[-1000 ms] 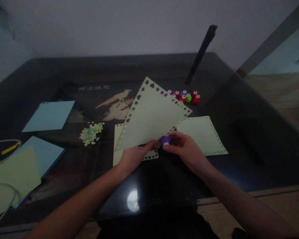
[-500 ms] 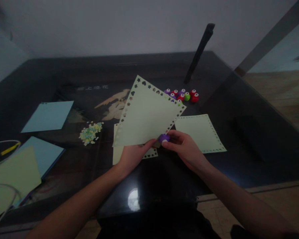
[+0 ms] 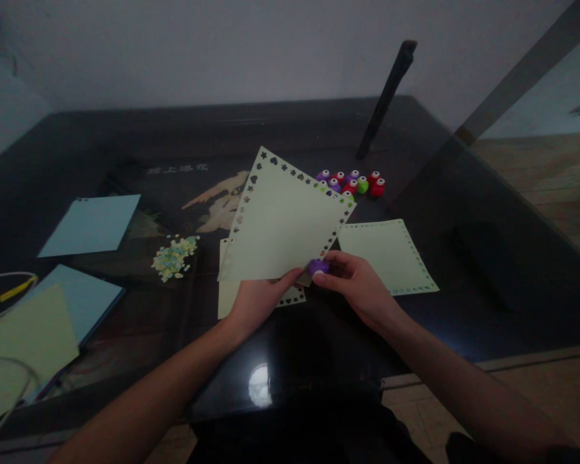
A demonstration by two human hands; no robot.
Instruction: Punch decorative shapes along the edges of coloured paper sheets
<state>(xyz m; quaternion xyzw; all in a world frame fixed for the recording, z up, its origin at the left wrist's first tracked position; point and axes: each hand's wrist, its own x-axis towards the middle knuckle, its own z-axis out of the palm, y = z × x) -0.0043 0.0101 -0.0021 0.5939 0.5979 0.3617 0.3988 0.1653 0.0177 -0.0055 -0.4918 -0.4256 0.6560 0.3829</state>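
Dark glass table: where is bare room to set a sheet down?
Free: the dark glass table right of the punched pale green sheet lying flat, and the far strip behind the light blue sheet. Crowded: centre, where the left hand holds a pale green sheet, the right hand a purple punch, beside the confetti pile.

Left hand [image 3: 258, 299] is gripping a pale green punched-border sheet [image 3: 283, 229] by its lower corner; right hand [image 3: 357, 287] is pinching a purple paper punch [image 3: 318, 266] against its edge above the counter [image 3: 464, 193].
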